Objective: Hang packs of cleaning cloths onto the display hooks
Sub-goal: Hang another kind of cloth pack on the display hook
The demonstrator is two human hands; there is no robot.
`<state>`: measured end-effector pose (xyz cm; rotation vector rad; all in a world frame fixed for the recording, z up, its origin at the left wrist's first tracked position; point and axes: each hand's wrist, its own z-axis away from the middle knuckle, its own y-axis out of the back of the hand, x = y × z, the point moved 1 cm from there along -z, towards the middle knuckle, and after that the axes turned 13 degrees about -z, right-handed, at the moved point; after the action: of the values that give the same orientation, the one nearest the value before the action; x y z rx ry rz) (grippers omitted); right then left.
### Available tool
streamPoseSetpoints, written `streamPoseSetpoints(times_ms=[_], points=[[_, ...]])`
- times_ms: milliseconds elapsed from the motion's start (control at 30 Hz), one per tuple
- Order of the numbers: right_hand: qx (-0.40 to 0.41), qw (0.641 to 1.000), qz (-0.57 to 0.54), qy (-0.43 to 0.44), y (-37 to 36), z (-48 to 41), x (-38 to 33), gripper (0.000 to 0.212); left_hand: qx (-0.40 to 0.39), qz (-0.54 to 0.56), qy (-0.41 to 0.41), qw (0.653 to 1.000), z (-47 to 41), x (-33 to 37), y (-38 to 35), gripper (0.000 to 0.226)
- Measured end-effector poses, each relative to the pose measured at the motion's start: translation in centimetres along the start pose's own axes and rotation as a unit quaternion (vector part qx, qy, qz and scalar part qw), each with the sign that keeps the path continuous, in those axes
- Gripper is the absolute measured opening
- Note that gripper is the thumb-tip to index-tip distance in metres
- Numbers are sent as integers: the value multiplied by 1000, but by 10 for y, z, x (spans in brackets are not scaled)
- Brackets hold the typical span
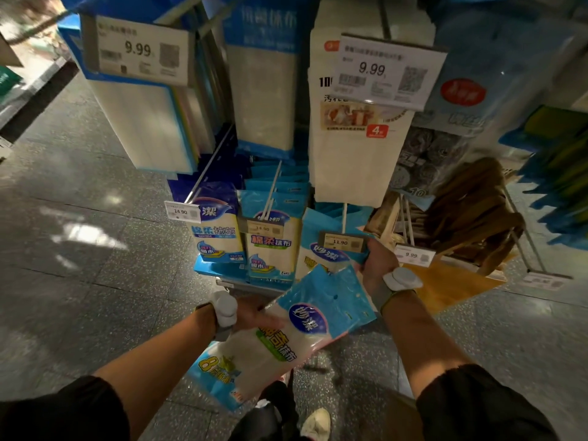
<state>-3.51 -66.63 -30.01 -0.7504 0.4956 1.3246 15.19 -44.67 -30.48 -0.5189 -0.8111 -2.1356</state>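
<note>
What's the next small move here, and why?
Probably raise the pack, gripped by the left hand, so its header hole meets the hook carrying the 11.90 tag: the right hand is at that tag and the pack isn't hung yet.

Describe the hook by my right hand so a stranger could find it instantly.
Start at the big white pack hanging under the right-hand 9.99 sign. Just below it a white hook sticks out, ending beside the right hand. Unlike the two hooks to its left, tagged 14.90, its price tag reads 11.90.
</note>
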Motion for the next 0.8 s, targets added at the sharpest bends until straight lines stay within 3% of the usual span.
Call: streamPoseSetpoints(times_ms=[200, 300, 467, 667, 800], points=[[22, 995, 90, -24, 4, -7, 2, 19, -6, 34, 17, 999, 0, -2, 5, 28], [15, 997, 78, -20, 2, -13, 1, 26, -10, 26, 21, 999, 0, -3, 7, 24], [33, 999, -39, -15, -14, -23, -3, 22, -13, 51, 39, 998, 6, -1, 11, 17], [-7, 985, -169, 12, -25, -45, -2, 12, -21, 90, 62, 994, 5, -16, 11, 11], [7, 985, -168, 21, -22, -51, 4, 35, -7, 104, 70, 992, 8, -22, 9, 11]])
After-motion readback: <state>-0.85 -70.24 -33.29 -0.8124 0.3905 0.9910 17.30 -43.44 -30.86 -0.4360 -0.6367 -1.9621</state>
